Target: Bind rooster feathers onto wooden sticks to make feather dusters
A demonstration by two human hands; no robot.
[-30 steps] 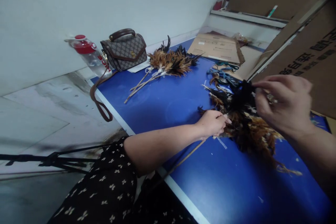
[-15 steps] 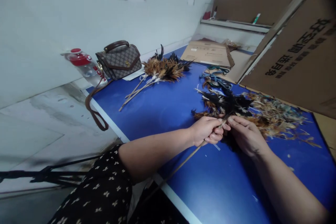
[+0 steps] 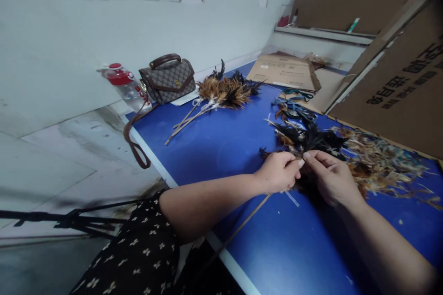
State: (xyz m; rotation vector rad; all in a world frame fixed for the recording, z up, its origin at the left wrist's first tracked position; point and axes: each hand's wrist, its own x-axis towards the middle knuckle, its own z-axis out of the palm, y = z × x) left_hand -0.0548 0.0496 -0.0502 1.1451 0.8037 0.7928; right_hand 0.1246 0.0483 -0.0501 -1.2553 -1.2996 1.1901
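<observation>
My left hand (image 3: 279, 173) is closed around a thin wooden stick (image 3: 254, 209), which slants down toward the table's near edge. Black feathers (image 3: 313, 136) spread out at the stick's upper end. Close beside it, my right hand (image 3: 334, 175) pinches with thumb and forefinger at the base of these feathers; the exact piece between its fingertips is too small to make out. Behind and to the right of the hands lie loose brown and grey feathers (image 3: 387, 161). Blue and dark ribbon-like strips (image 3: 294, 103) lie just beyond the black feathers.
Feather bundles on sticks (image 3: 230, 90) lie at the back left of the blue table (image 3: 214, 143). Near the wall are a brown handbag (image 3: 169, 80) and a red-lidded bottle (image 3: 126, 87). Flat cardboard (image 3: 282, 71) lies behind; an upright cardboard panel (image 3: 398, 83) borders the right side.
My left thumb has moved up to the feather base, close to my right fingertips. The whole view has shifted slightly, so things appear farther right.
</observation>
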